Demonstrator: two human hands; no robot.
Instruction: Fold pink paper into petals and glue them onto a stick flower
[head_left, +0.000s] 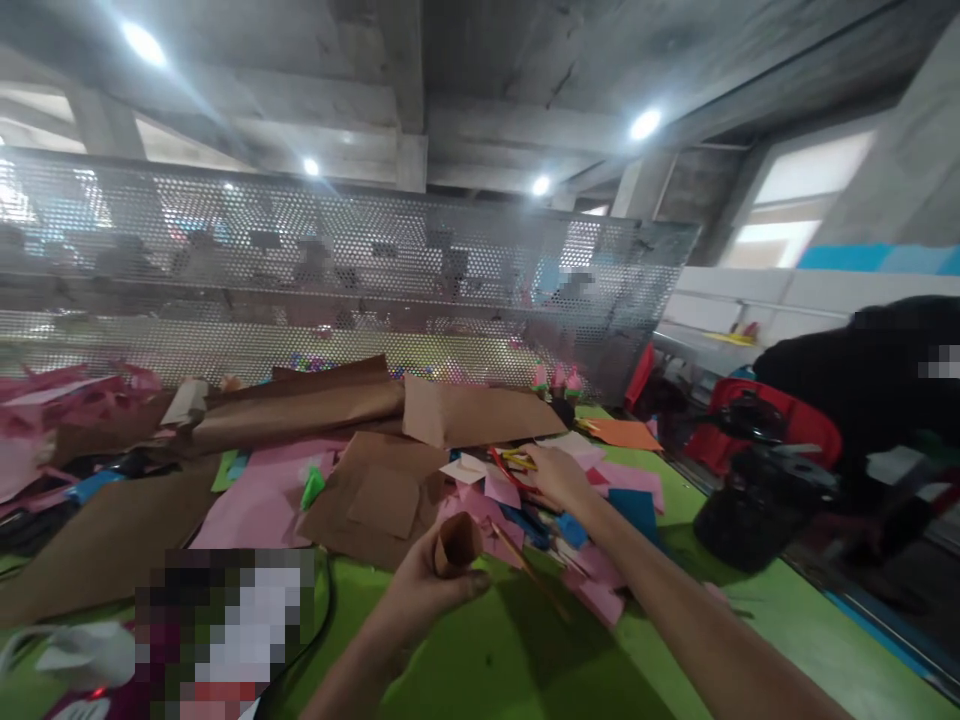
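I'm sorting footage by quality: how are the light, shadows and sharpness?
In the head view, ceiling lights glare brightly, a dark shadow crosses the green tabletop, shapes behind the perforated screen look indistinct, and a lower-left patch is pixelated.

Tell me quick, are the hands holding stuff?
Left hand: closed around rolled brown paper.
Right hand: at a yellow item; can't tell if gripped.

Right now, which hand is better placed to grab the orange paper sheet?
Probably the right hand: it's nearer the orange paper sheet, while the left hand holds a brown paper roll.
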